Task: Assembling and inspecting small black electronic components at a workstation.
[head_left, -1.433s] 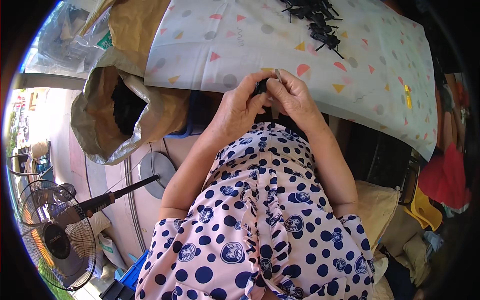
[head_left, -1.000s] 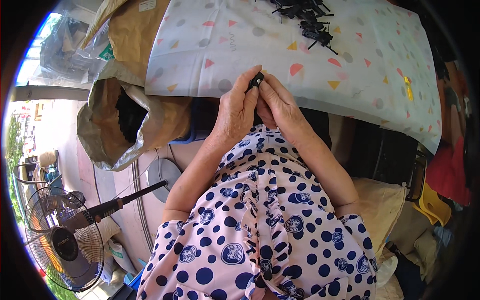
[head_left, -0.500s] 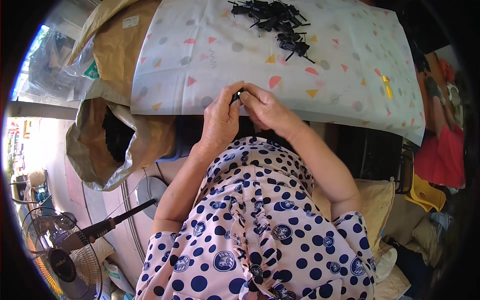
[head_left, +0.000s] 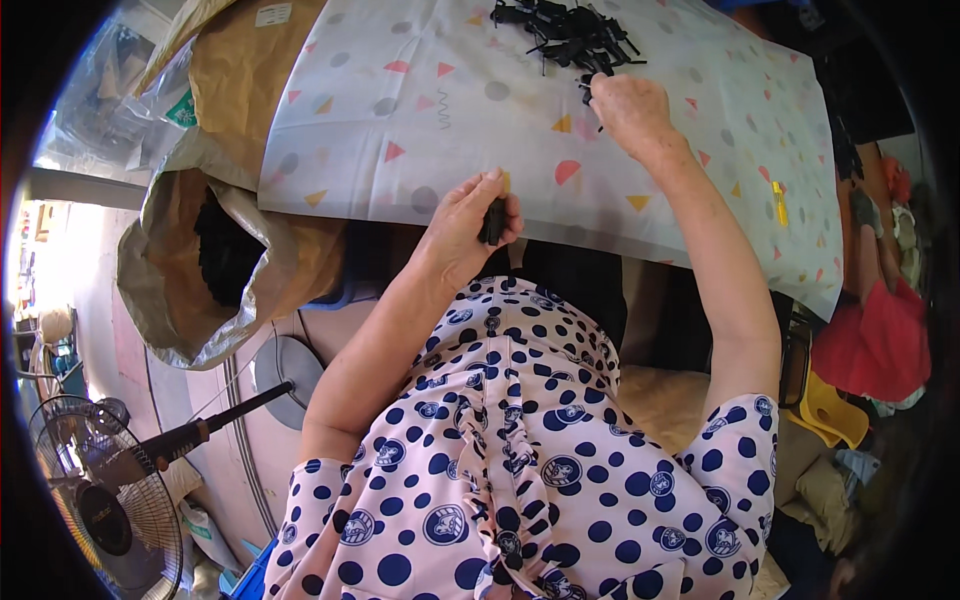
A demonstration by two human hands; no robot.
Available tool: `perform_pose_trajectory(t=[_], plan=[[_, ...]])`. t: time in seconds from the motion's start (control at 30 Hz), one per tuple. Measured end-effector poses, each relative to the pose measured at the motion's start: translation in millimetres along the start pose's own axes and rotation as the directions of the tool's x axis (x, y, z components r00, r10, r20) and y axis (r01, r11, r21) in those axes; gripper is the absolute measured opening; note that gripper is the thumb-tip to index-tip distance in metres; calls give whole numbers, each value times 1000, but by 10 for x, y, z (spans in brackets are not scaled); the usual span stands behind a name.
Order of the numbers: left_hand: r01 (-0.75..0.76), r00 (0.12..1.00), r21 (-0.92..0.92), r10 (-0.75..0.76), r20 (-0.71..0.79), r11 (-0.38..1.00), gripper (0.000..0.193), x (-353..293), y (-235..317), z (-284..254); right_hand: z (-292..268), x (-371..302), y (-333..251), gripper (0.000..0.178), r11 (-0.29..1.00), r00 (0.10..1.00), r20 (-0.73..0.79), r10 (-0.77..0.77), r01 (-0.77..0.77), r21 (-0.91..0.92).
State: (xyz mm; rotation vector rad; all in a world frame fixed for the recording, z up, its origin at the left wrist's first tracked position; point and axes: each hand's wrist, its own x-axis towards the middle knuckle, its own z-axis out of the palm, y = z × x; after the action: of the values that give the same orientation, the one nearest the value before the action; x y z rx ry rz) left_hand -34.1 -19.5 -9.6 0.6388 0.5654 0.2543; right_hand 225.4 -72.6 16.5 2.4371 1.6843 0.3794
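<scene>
My left hand [head_left: 468,222], at the near edge of the table, is closed around a small black plastic part [head_left: 492,222]. A bit of yellow shows by its fingertips; I cannot tell whether that is held or printed on the cloth. Farther off, my right hand [head_left: 635,112] reaches over the table to the near end of a pile of black plastic parts [head_left: 575,38] with thin prongs. Its fingers are pinched at one black part [head_left: 588,96], which they partly cover.
A pale patterned cloth [head_left: 350,130] covers the table, with a small yellow tool [head_left: 780,203] at its right. Left of the table stands an open sack [head_left: 135,270] with black contents. A fan [head_left: 105,510] stands at lower left. Beyond the table's right end, a person's red clothing [head_left: 868,345] shows.
My hands were together at the table's near edge. The right has moved away to the pile, while the left stays near the edge with the black part. The view has shifted slightly.
</scene>
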Motion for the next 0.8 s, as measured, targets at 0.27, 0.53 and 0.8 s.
perform_pose_trajectory(t=[0.27,0.53,0.8], plan=[[-474,849,587,517,108,657,36,210,116,422,-380,-239,-371,21,144,979,104,173,-129,981],[-509,842,600,500,201,617,52,116,238,368,-536,-636,-777,21,-297,942,316,111,-272,915],[-461,879,457,463,115,761,39,52,241,282,-631,-777,-870,39,-409,968,251,4,-227,884]])
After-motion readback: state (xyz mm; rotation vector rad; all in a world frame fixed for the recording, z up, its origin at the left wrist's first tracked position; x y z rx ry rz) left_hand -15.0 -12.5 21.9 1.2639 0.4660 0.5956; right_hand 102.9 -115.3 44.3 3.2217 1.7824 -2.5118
